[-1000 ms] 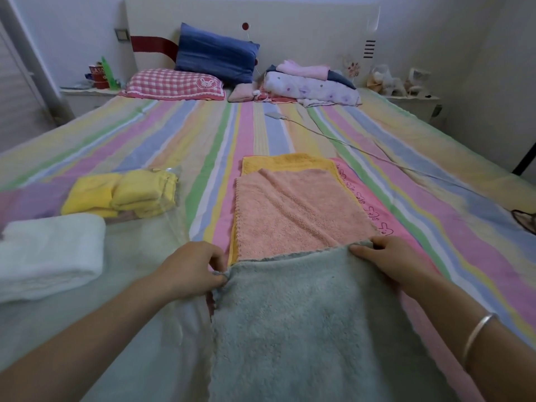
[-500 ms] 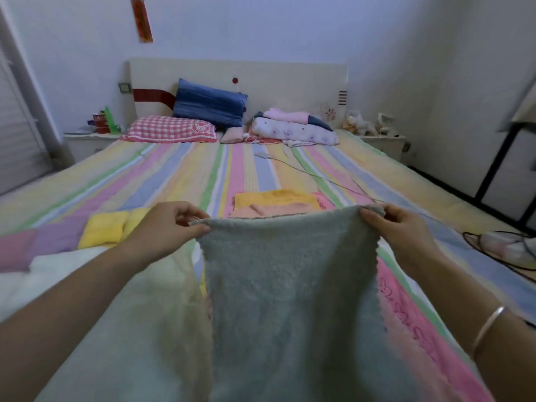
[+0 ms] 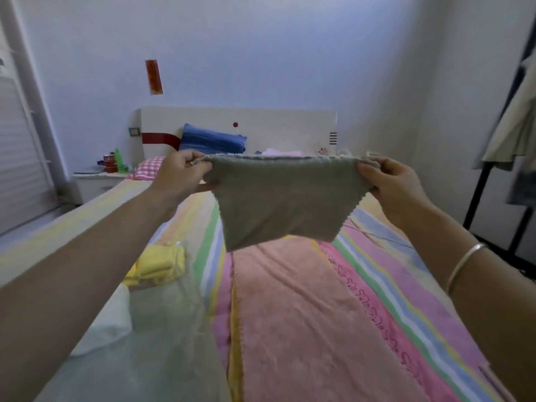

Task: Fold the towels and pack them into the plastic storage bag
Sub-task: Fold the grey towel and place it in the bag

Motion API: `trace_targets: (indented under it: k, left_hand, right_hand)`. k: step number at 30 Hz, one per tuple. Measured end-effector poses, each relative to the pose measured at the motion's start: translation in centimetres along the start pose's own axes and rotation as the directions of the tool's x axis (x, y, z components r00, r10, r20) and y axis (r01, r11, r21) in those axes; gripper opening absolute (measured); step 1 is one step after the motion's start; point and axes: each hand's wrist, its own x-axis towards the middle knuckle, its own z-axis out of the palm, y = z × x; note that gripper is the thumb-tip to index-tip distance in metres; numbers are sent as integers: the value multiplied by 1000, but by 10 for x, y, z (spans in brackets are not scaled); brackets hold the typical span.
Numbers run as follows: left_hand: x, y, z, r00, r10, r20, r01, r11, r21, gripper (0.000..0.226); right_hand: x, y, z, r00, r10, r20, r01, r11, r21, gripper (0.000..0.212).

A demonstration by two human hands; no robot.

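Note:
A grey towel (image 3: 278, 198) hangs in the air above the bed, stretched between my hands. My left hand (image 3: 181, 174) pinches its top left corner and my right hand (image 3: 390, 184) pinches its top right corner. Below it a salmon-pink towel (image 3: 304, 314) lies flat on the striped bed, over a yellow towel edge (image 3: 235, 343) and a bright pink printed towel (image 3: 368, 303). At the left lies the clear plastic storage bag (image 3: 162, 338) holding folded yellow towels (image 3: 159, 264) and a folded white towel (image 3: 107, 323).
The striped bed (image 3: 420, 285) runs to a headboard with a blue pillow (image 3: 211, 139) and a checked pink pillow (image 3: 149, 166). A nightstand (image 3: 95, 181) with bottles stands at the left. A black clothes rack (image 3: 493, 184) with hanging garments stands at the right.
Both hands have lifted the grey towel off the bed and raised it high, clear of the towels below. The view has tilted up toward the wall.

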Motion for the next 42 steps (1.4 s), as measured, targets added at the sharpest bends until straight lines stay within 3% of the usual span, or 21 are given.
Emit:
trace_targets:
  k: [2, 4, 9, 12, 16, 20, 25, 29, 30, 32, 34, 37, 40, 42]
  left_hand:
    - [-31, -14, -1, 997, -53, 50, 59, 991, -119, 18]
    - [-70, -43, -2, 989, -101, 111, 116, 984, -135, 21]
    - [-173, -127, -4, 940, -224, 256, 230, 973, 6, 19]
    - [-215, -160, -6, 921, -227, 316, 175, 967, 184, 15]
    - [-243, -166, -6, 955, -109, 278, 32, 963, 266, 21]
    - [-257, -151, -7, 958, 28, 285, -91, 973, 210, 13]
    - [-258, -148, 3, 958, 29, 286, -92, 973, 210, 7]
    - [-234, -157, 26, 986, 83, 142, -121, 950, 289, 8]
    - [-224, -159, 33, 990, 94, 104, -122, 943, 309, 8]
    - [-201, -164, 48, 993, 110, 47, -120, 926, 359, 10]
    - [-176, -173, 62, 993, 117, 17, -113, 898, 425, 8]
    - [-150, -199, 77, 995, 15, 96, -66, 826, 559, 12]
    - [-141, -227, 77, 928, -258, 269, -45, 638, 769, 14]
    - [-138, -232, 78, 901, -331, 279, -25, 604, 797, 15]
  right_hand:
    - [-30, 13, -11, 999, 26, 31, -25, 999, -41, 7]
    - [-70, 33, -24, 995, 74, 61, -69, 995, -78, 4]
    - [-178, 92, -55, 947, 297, 125, -253, 925, -283, 5]
    - [-221, 117, -66, 913, 384, 135, -318, 880, -353, 6]
    - [-247, 121, -73, 888, 438, 136, -358, 848, -391, 12]
    - [-255, 109, -80, 864, 475, 165, -398, 846, -355, 8]
    - [-253, 98, -89, 843, 500, 196, -444, 854, -270, 10]
    - [-240, 103, -84, 897, 420, 139, -374, 888, -269, 48]
    - [-233, 107, -81, 915, 393, 96, -357, 896, -264, 43]
    - [-216, 115, -77, 937, 351, 0, -341, 911, -233, 13]
    - [-197, 130, -71, 950, 302, -79, -312, 912, -267, 5]
    - [-174, 165, -67, 957, 282, -75, -287, 867, -407, 8]
    - [-165, 198, -68, 905, 425, 27, -319, 719, -618, 13]
    - [-159, 205, -70, 883, 466, 54, -307, 661, -685, 14]
